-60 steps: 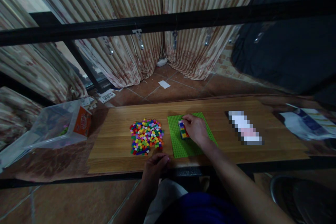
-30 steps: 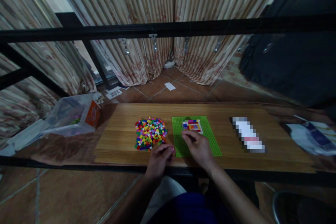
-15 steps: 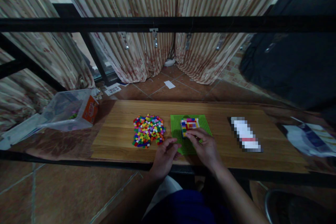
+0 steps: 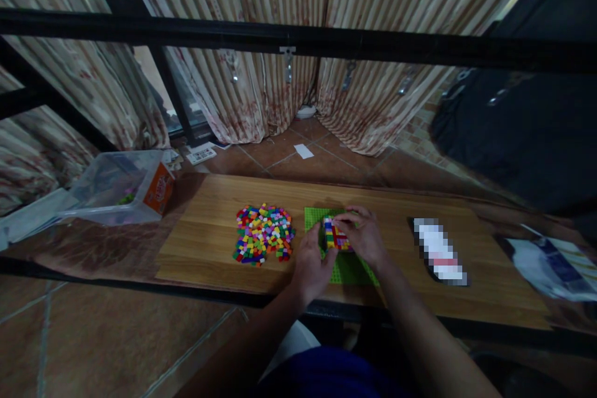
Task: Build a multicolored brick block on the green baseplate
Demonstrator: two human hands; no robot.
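Observation:
A small build of coloured toy bricks stands on a green studded baseplate in the middle of the wooden board. My left hand is closed against the build, fingers along its left side and thumb at its near corner. From the right, my right hand reaches over the build with thumb and fingertips pinched at its far side. Whatever the pinch holds is too small to make out. The right hand covers part of the build and the plate's far right.
A heap of loose toy bricks lies left of the baseplate. A phone-like object with a blurred screen is to the right. A clear plastic box stands far left, plastic packaging far right. A black bar crosses beyond the board.
My left hand has moved right and forward from beside the plate onto the build. The right hand has shifted to the build's far side. The view has tilted slightly.

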